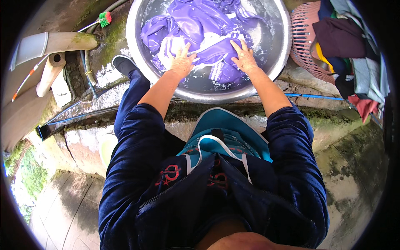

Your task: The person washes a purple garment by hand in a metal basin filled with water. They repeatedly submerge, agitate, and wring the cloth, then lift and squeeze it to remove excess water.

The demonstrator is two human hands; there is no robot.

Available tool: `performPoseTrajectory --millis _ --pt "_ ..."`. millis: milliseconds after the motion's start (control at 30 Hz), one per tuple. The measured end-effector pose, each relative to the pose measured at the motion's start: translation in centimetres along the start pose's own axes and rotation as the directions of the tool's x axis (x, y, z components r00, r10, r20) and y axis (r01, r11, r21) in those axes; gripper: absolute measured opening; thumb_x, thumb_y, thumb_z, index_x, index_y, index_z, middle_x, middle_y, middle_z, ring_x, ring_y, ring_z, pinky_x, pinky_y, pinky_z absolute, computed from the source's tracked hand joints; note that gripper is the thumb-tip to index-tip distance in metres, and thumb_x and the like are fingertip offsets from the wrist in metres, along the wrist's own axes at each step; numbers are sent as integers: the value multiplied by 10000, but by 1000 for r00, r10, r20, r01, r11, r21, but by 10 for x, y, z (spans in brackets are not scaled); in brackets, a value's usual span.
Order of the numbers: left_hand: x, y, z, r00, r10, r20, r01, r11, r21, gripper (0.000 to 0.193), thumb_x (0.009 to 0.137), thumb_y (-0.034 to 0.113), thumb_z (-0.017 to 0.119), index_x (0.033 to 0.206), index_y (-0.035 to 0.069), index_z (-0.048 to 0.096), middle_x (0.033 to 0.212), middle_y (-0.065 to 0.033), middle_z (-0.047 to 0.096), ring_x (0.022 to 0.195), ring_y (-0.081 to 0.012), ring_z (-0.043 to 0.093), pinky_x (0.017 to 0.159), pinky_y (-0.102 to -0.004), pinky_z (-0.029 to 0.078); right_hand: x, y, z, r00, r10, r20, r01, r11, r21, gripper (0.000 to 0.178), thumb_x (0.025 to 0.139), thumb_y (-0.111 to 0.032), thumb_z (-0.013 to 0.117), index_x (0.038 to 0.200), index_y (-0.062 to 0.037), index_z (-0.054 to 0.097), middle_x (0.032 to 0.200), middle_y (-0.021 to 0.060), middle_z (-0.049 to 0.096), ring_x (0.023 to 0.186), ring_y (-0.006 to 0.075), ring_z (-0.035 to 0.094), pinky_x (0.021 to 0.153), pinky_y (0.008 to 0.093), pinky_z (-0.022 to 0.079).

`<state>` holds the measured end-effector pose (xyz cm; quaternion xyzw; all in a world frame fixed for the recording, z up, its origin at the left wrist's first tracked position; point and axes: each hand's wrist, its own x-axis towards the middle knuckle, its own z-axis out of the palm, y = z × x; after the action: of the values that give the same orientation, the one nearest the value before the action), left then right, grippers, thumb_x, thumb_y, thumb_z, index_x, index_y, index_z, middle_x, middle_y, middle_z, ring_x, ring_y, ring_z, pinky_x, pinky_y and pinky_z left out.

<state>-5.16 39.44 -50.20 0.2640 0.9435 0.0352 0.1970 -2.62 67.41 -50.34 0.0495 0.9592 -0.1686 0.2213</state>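
Dark blue jacket sleeves lie nearest the camera, and both forearms run forward from them to a round metal basin. That basin sits on a wet, moss-stained concrete ledge and holds water and a purple garment with white stripes, which fills most of the bowl.

Left hand: palm down, fingers spread and slightly curled, pressing on a pale fold of the purple garment near the basin's middle. It is not closed around anything.

Right hand: palm down, fingers extended and close together, resting flat on a striped fold of the same garment just beside the left hand. No grip is formed.

To the right of the basin, touching its rim or just beside it, stands a pink plastic basket piled with dark, grey and red clothes. A blue hose runs along the ledge between the basin and the right sleeve. At the far left lie pale pipes and a brush with a red and green head. A dark shoe rests on the ledge left of the basin.
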Motion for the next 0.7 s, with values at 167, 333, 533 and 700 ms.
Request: performPoseTrajectory --millis 167,333,533,700 --pt "29 -4 30 964 -28 264 51 995 -81 500 881 325 611 1357 279 468 1531 -165 194 1390 -401 236 1042 -707 184 28 -3 17 991 41 127 -41 999 -5 741 826 -267 681 1456 -371 305 1528 177 243 1297 487 364 1099 479 329" --pt "47 -22 76 984 14 177 -6 999 -46 514 873 361 556 1321 119 490 1323 -211 493 1271 -400 412 1097 -483 290 55 1 47 970 118 213 -91 987 -132 813 822 -300 673 1501 -282 225 1544 183 205 1350 440 329 1130 485 268" --pt "35 -28 73 973 23 228 20 983 -184 467 871 342 576 1253 77 538 1339 -166 508 1240 -300 476 1065 -444 340 59 18 41 992 39 124 -23 991 -132 551 825 -263 636 1354 -229 482 1424 121 402 1271 379 438 1031 438 418" --pt "-14 -21 10 994 -93 53 105 935 -339 439 825 303 624 1183 51 593 1170 -206 613 1118 -352 562 964 -434 435 33 20 4 978 38 206 -25 998 -62 363 829 -178 579 1186 -168 645 1236 152 605 1126 294 593 958 365 479"
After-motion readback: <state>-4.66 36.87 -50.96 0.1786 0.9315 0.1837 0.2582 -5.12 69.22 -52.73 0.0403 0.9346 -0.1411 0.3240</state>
